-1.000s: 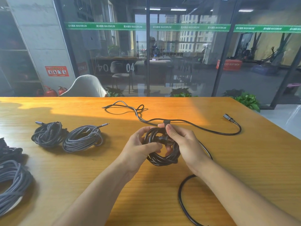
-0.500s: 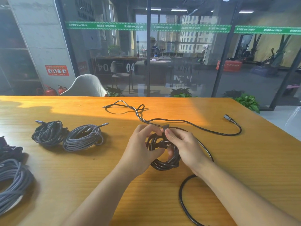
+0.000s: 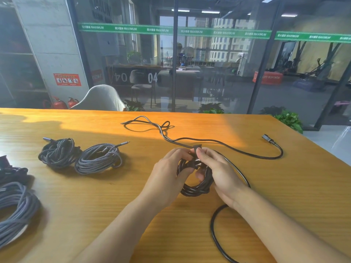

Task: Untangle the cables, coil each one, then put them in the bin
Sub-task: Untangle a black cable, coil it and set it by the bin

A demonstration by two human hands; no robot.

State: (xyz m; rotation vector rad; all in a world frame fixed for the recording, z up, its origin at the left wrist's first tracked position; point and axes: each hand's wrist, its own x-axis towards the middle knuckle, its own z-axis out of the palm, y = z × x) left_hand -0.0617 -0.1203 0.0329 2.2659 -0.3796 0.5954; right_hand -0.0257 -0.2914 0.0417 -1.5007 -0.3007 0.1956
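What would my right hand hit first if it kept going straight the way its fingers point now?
Probably your left hand. The right hand grips the black cable coil with fingers pointing left and slightly away, and the left hand's fingertips sit almost against them at the coil's top. Depth there is hard to judge.

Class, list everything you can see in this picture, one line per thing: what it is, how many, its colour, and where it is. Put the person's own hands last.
Glossy black power cable: one, black, partly coiled at table centre, loose length trailing away.
Connector of that cable: one, black, far right on the table.
Braided coiled cables: two, dark grey and lighter grey, side by side, left of centre.
More braided cable coils: number unclear, grey and black, left edge, cut off.
Wooden table: one, orange-brown, fills the foreground.
White chair: one, beyond the table's far edge.
Red fire extinguishers: two, on the floor, back left.
Left hand: grips the black coil's left side.
Right hand: pinches the coil's top.
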